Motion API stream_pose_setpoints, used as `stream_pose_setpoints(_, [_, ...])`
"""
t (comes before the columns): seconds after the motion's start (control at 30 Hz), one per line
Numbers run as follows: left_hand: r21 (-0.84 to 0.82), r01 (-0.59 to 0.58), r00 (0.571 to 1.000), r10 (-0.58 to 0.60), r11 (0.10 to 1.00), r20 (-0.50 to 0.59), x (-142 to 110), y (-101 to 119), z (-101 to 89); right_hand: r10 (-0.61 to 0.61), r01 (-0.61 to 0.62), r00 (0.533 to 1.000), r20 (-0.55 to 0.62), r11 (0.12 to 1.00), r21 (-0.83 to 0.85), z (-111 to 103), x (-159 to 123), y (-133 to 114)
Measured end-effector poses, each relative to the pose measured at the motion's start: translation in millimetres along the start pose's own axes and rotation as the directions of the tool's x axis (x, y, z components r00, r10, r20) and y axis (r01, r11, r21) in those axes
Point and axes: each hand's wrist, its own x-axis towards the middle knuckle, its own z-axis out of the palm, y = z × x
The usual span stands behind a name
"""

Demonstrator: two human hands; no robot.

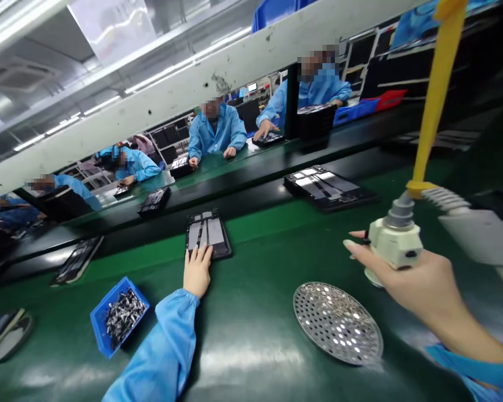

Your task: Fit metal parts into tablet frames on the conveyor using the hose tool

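Note:
My left hand (198, 271) lies at the near edge of a black rectangular device housing (207, 234) with grey panels, its fingers over the rim and its thumb at the right side. My right hand (402, 273) grips a cream electric screwdriver (396, 237) hanging from a yellow support arm (438, 95). The screwdriver's tip is hidden below my hand. A round perforated metal dish (337, 324) lies on the green belt to the left of my right hand. A blue bin (118, 315) of small dark metal parts stands to the left of my left forearm.
The green workbench belt (260, 237) runs beneath everything. Further black housings (327, 187) lie along it and behind a black rail (251, 178). A white overhead beam (184, 95) crosses the view. Several co-workers in blue smocks (216, 131) work at the far side.

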Motion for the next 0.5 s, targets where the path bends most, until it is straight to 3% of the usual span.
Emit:
stream_pose_setpoints(0.1, [-0.101, 0.177, 0.972, -0.190, 0.979, -0.137, 28.2, -9.5, 16.0, 0.026, -0.027, 0.999, -0.038, 0.999, -0.023, 1.6, 1.1, 2.9])
stream_pose_setpoints(0.2, [-0.132, 0.247, 0.943, -0.270, 0.960, -0.194, 38.2, -15.1, 21.0, 0.044, -0.045, 0.999, -0.031, 0.998, -0.048, 4.1, 5.4, 6.4])
stream_pose_setpoints(0.37, [-0.227, 0.322, 0.899, -0.372, 0.919, -0.233, 36.3, -29.0, 14.2, 0.061, -0.054, 0.998, 0.034, 0.984, -0.168, 8.8, 9.1, 11.2])
stream_pose_setpoints(0.5, [-0.309, 0.285, 0.923, -0.346, 0.907, -0.165, 18.9, -19.3, 12.9, 0.067, -0.049, 0.995, 0.067, 0.968, -0.248, 11.7, 8.9, 11.8])
